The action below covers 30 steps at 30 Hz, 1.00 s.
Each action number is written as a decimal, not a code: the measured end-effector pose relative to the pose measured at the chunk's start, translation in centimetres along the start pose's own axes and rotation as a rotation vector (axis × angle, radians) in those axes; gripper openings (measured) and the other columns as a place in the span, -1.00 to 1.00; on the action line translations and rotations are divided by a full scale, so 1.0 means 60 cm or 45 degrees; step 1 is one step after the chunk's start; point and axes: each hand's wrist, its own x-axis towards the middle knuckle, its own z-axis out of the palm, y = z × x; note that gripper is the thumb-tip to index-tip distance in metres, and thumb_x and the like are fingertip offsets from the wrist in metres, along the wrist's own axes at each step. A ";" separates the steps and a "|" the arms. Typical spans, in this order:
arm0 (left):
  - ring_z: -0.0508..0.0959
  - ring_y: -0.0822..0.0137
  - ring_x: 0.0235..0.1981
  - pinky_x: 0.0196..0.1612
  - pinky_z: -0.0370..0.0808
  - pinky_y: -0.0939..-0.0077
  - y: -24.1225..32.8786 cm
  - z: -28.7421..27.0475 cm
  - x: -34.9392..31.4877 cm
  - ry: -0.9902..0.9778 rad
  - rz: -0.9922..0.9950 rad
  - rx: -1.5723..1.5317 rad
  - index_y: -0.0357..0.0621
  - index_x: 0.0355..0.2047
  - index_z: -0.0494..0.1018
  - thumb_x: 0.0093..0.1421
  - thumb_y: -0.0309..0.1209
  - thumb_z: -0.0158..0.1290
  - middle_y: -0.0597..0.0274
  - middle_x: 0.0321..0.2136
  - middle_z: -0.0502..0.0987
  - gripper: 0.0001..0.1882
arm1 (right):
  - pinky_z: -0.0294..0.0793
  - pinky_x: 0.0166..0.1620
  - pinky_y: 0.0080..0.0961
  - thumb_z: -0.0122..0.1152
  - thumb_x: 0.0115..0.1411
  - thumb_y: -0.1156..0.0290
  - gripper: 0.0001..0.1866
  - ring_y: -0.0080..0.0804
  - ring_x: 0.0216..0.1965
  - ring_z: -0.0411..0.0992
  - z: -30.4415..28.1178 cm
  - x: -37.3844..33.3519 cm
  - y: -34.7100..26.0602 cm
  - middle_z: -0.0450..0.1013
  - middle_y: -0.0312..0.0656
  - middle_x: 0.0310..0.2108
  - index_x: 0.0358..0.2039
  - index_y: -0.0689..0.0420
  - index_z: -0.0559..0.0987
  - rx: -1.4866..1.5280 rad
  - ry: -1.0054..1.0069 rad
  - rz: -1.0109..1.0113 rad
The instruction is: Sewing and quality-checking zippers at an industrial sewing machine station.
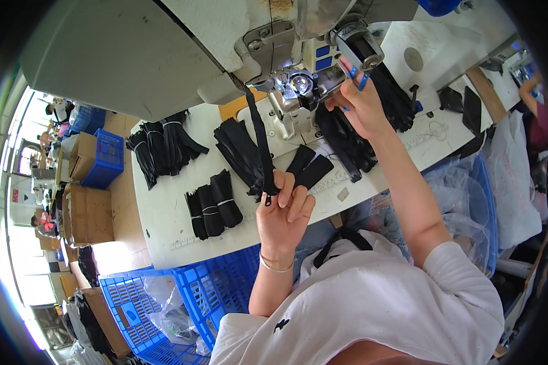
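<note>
My left hand (286, 213) pinches the lower end of a black zipper (260, 137), its slider (268, 199) showing by the fingers. The zipper hangs as a narrow strip from beneath the sewing machine head (158, 55). My right hand (362, 106) is raised beside the needle area (301, 85), with blue bands around its fingers. Metal machine parts hide some of its fingertips, and whether it grips anything does not show. A fan of black zippers (237, 149) lies just behind my left hand, and more black strips (347, 143) lie below my right hand.
Tied bundles of black zippers (164, 143) and rolled ones (213, 207) rest on the white table (164, 237). Blue crates (182, 298) stand below its front left edge. A plastic-lined blue bin (490, 207) is at right. Cardboard boxes (88, 213) stand farther left.
</note>
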 end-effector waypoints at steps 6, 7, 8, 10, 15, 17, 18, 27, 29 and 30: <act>0.16 0.52 -0.70 -0.56 0.09 0.62 0.003 -0.005 0.001 0.029 0.019 0.072 -0.09 -0.42 0.23 0.26 -0.23 -0.01 0.43 -0.62 0.18 -0.75 | 0.39 -0.39 -0.68 0.27 0.11 0.05 -0.23 -0.72 -0.49 0.31 -0.006 -0.001 0.010 0.36 -0.43 -0.48 0.21 0.19 0.22 0.011 0.010 -0.026; 0.16 0.52 -0.70 -0.56 0.09 0.61 0.003 -0.005 0.002 0.020 0.026 0.071 -0.09 -0.41 0.25 0.26 -0.23 -0.01 0.43 -0.62 0.19 -0.76 | 0.39 -0.39 -0.68 0.27 0.11 0.05 -0.23 -0.72 -0.49 0.31 -0.007 -0.002 0.011 0.36 -0.43 -0.48 0.21 0.19 0.22 0.012 0.008 -0.025; 0.17 0.52 -0.70 -0.56 0.09 0.61 0.003 -0.006 0.002 0.017 0.027 0.073 -0.10 -0.39 0.26 0.26 -0.23 -0.02 0.42 -0.62 0.20 -0.77 | 0.39 -0.40 -0.68 0.26 0.12 0.05 -0.24 -0.71 -0.50 0.31 -0.009 -0.002 0.013 0.36 -0.43 -0.49 0.21 0.18 0.22 0.002 0.015 -0.032; 0.16 0.51 -0.70 -0.55 0.10 0.62 0.004 -0.007 0.002 0.006 0.037 0.058 -0.10 -0.37 0.25 0.26 -0.31 -0.04 0.40 -0.62 0.21 -0.83 | 0.40 -0.41 -0.67 0.26 0.12 0.05 -0.24 -0.70 -0.52 0.30 -0.012 -0.002 0.015 0.35 -0.43 -0.50 0.22 0.18 0.22 -0.010 0.019 -0.037; 0.17 0.49 -0.70 -0.55 0.11 0.61 0.007 -0.012 0.000 0.024 0.062 0.079 -0.11 -0.34 0.25 0.26 -0.39 -0.06 0.38 -0.61 0.21 -0.88 | 0.37 -0.37 -0.53 0.26 0.11 0.03 -0.27 -0.74 -0.62 0.13 -0.007 -0.002 0.014 0.28 -0.48 -0.53 0.14 0.18 0.21 -0.013 0.027 -0.028; 0.16 0.49 -0.70 -0.54 0.10 0.61 0.008 -0.013 -0.001 0.024 0.074 0.100 -0.11 -0.34 0.24 0.26 -0.38 -0.06 0.38 -0.61 0.21 -0.88 | 0.36 -0.37 -0.56 0.29 0.10 0.05 -0.30 -0.73 -0.57 0.18 0.004 -0.001 0.010 0.32 -0.45 -0.50 0.10 0.19 0.26 -0.077 0.102 0.005; 0.16 0.49 -0.70 -0.54 0.10 0.61 0.008 -0.014 -0.002 0.024 0.077 0.098 -0.11 -0.34 0.24 0.26 -0.38 -0.06 0.38 -0.61 0.21 -0.88 | 0.35 -0.36 -0.58 0.33 0.08 0.07 -0.33 -0.72 -0.53 0.23 0.011 0.001 0.008 0.35 -0.43 -0.47 0.06 0.20 0.32 -0.145 0.267 0.086; 0.15 0.49 -0.68 -0.54 0.10 0.61 0.003 -0.011 -0.006 0.105 0.107 0.133 -0.15 -0.27 0.31 0.29 -0.35 -0.11 0.38 -0.61 0.21 -0.87 | 0.44 -0.30 -0.55 0.40 -0.02 0.20 -0.48 -0.40 -0.38 0.47 0.076 0.001 -0.028 0.48 -0.15 -0.28 -0.06 0.11 0.48 -1.419 0.147 -0.582; 0.14 0.49 -0.69 -0.55 0.10 0.61 0.006 -0.007 -0.010 0.148 0.128 0.174 -0.17 -0.29 0.33 0.31 -0.34 -0.14 0.37 -0.61 0.22 -0.84 | 0.43 -0.35 -0.57 0.42 -0.07 0.41 -0.65 -0.44 -0.39 0.46 0.091 -0.003 -0.027 0.43 -0.24 -0.36 -0.22 0.08 0.56 -1.388 0.303 -0.767; 0.14 0.49 -0.69 -0.55 0.10 0.61 0.007 -0.004 -0.011 0.165 0.150 0.175 -0.17 -0.29 0.33 0.31 -0.34 -0.14 0.37 -0.61 0.22 -0.84 | 0.42 -0.37 -0.58 0.42 -0.09 0.47 -0.68 -0.44 -0.40 0.45 0.097 -0.004 -0.027 0.41 -0.26 -0.42 -0.26 0.07 0.57 -1.391 0.323 -0.777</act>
